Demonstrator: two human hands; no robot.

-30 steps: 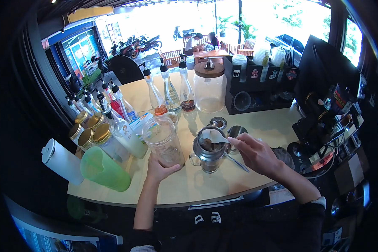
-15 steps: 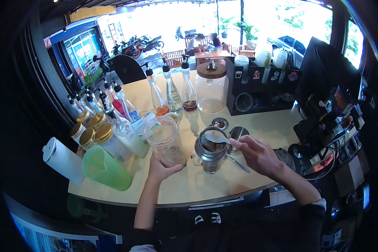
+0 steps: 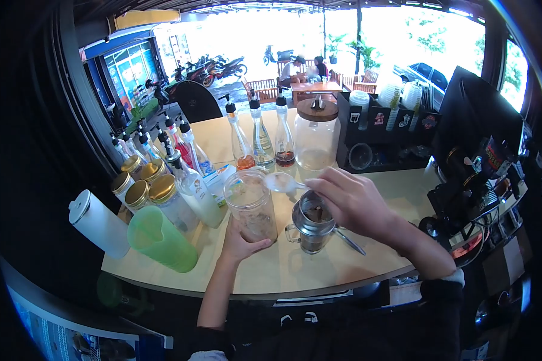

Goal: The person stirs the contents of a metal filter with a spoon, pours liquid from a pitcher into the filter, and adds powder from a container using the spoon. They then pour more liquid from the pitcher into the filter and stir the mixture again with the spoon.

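My left hand (image 3: 242, 242) is wrapped round the lower part of a clear jar (image 3: 253, 210), whose walls are smeared with brown powder. In the fingers of my right hand (image 3: 352, 195) is a pale plastic spoon (image 3: 281, 182), its bowl beside the jar's rim. Below that hand a metal drip coffee filter (image 3: 322, 227) sits on a glass mug (image 3: 311, 245), with dark grounds showing inside it. A metal spoon (image 3: 350, 242) lies on the table to the mug's right. My right hand hides what stands behind the filter.
A green pitcher (image 3: 162, 240), a white jug (image 3: 99, 225), gold-lidded jars (image 3: 162, 189) and pump bottles crowd the left. Behind stand more pump bottles (image 3: 262, 141) and a wooden-lidded jar (image 3: 316, 138). A black cup rack (image 3: 388, 141) and a dark machine (image 3: 464, 186) are at right.
My right hand has moved the plastic spoon left and up, from over the coffee filter to the jar's rim. My left hand still holds the jar. The whole view has shifted slightly.
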